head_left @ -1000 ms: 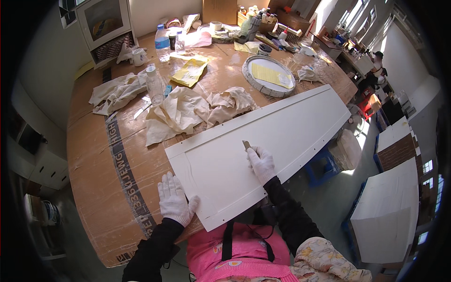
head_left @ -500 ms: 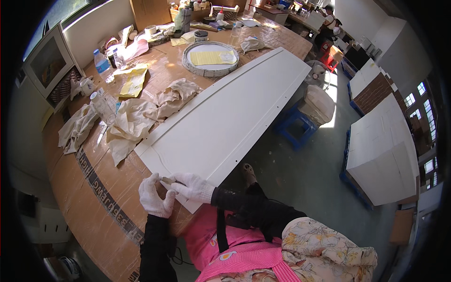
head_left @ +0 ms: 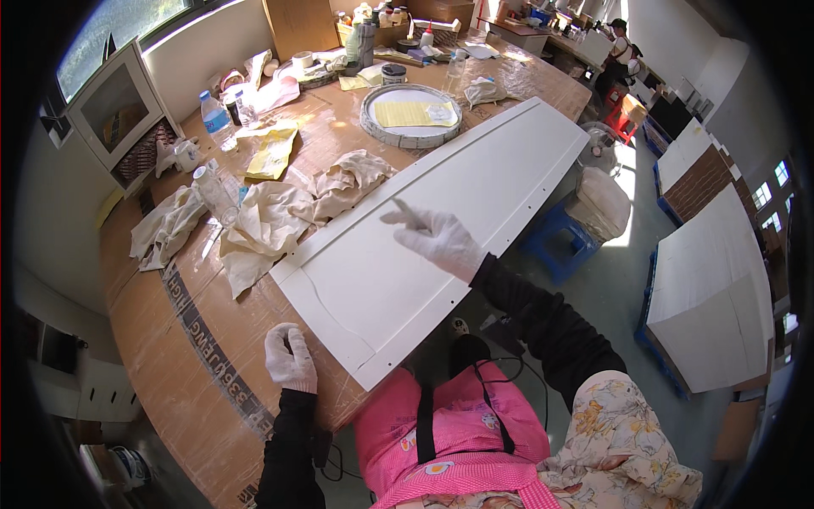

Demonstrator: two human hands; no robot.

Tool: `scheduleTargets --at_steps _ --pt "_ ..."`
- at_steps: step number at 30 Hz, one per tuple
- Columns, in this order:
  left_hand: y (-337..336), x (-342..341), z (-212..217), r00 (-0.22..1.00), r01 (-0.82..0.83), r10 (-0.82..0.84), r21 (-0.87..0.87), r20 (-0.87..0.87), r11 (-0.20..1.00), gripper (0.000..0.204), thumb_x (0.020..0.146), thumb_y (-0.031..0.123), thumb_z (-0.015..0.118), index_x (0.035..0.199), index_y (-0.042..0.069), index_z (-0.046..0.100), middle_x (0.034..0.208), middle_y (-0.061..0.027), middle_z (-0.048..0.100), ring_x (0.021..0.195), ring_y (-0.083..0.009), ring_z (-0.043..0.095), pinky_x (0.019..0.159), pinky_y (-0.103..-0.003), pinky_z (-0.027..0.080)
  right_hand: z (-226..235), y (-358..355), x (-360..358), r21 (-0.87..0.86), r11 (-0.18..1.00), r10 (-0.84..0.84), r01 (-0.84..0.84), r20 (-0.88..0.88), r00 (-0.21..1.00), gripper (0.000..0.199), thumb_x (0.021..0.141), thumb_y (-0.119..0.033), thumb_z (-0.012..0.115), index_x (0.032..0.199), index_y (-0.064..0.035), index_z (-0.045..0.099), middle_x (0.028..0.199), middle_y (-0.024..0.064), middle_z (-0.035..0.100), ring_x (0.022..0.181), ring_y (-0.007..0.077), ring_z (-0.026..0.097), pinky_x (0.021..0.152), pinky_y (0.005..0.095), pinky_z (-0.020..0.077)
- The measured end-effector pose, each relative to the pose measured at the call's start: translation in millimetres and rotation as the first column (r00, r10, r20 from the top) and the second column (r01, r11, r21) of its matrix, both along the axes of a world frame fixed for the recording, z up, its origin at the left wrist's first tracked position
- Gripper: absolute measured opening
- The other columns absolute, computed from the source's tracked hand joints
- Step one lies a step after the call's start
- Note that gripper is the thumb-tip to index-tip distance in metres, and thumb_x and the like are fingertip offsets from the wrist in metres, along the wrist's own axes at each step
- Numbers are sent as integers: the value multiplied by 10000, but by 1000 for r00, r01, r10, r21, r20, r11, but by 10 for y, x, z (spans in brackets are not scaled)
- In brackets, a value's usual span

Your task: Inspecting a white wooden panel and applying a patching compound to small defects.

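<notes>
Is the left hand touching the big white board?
Apart. In the head view the left hand rests on the brown table, with a strip of tabletop showing between it and the white board.
</notes>
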State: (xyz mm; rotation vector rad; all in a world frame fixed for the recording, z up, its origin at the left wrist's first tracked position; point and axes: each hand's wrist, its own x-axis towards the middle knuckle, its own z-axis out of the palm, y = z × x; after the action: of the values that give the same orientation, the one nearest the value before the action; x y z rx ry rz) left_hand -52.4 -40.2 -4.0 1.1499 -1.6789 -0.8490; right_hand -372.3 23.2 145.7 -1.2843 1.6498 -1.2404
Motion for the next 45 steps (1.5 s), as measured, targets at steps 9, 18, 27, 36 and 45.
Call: scheduleTargets --at_steps 9,18,27,36,45 --pt "-58 -117 485 680 353 -243 -18 692 936 823 793 518 729 1378 4 466 1468 -375 392 1359 -558 391 1129 -673 277 1341 -2844 -3382 -5 925 22 381 -997 -67 281 840 -224 689 1092 -120 756 1021 184 733 986 338 705 866 423 547" --pt "-105 -78 503 569 320 -266 89 778 943 922 718 495 764 1442 28 435 1505 -379 361 1343 -580 403 1071 -706 349 -54 -4841 -3885 37 882 -103 470 -957 270 799 778 -652 640 1342 -87 646 1348 215 638 1247 342 621 1053 441 489" --pt "-84 -108 361 596 303 -252 78 762 950 901 720 561 731 1416 58 457 1485 -399 365 1271 -620 439 1055 -713 363 -638 -5610 -4371 306 799 14 517 -869 494 1018 665 -688 722 1466 -96 518 1492 225 518 1358 367 532 1120 481 433" --pt "-60 -97 331 555 311 -260 93 790 946 925 710 541 734 1456 76 446 1520 -404 314 1304 -619 398 1059 -710 356 -26 -5168 -4269 -164 955 -296 248 -576 762 855 736 -578 804 1311 8 566 1223 196 667 1130 269 655 978 358 506" --pt "25 -73 477 558 304 -281 123 781 945 998 711 488 743 1539 70 376 1576 -396 242 1455 -553 275 1155 -677 253 541 -3151 -2301 164 948 309 -274 -256 916 662 834 -367 786 1333 -25 516 1157 102 611 1067 159 607 917 321 516"
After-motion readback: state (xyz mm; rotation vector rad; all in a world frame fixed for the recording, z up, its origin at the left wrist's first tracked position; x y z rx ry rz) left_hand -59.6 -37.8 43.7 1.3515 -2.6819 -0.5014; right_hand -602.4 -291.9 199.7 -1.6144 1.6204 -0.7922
